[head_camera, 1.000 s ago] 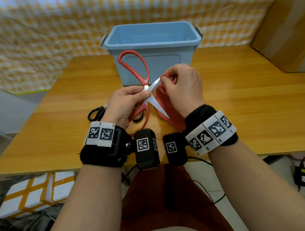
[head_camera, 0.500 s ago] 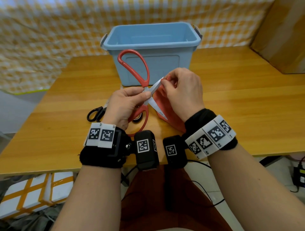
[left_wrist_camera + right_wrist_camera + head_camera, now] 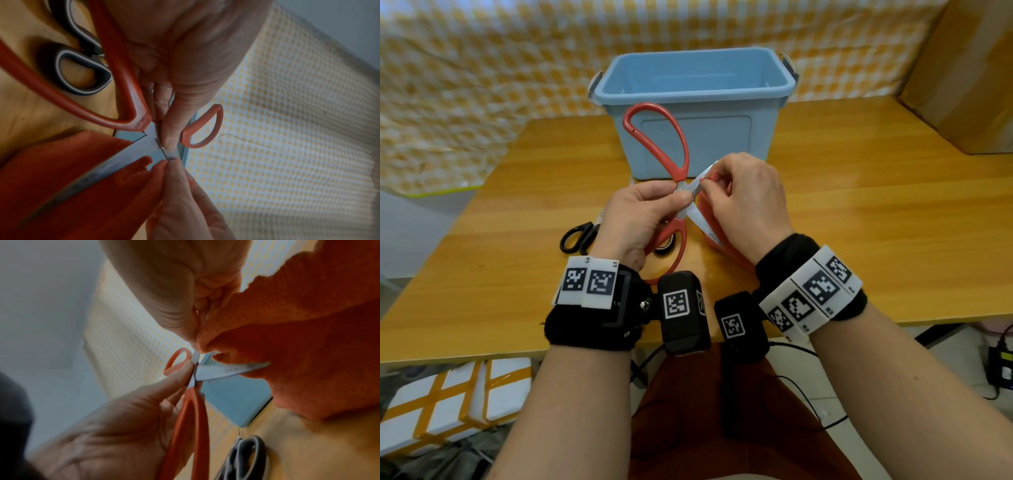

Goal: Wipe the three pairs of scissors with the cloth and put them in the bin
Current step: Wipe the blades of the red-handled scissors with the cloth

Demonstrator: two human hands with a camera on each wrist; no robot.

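Wooden table (image 3: 859, 212), checkered curtain (image 3: 482, 85), left-hand fingers (image 3: 671, 198) pinching red scissors (image 3: 654, 137), right pinching cloth (image 3: 51, 178)

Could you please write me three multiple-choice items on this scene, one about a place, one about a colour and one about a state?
1. Where do the black scissors lie?
A. in the bin
B. on the table, left of the left hand
C. on the cardboard box

2. What colour is the bin?
A. light blue
B. green
C. white

3. How are the red scissors held?
A. blades closed
B. lying flat on the table
C. blades spread open

Answers:
1 B, their handles show on the table beside the left hand.
2 A, its walls and rim are pale blue.
3 C, the left hand pinches near the pivot while the right hand presses the cloth onto one blade.
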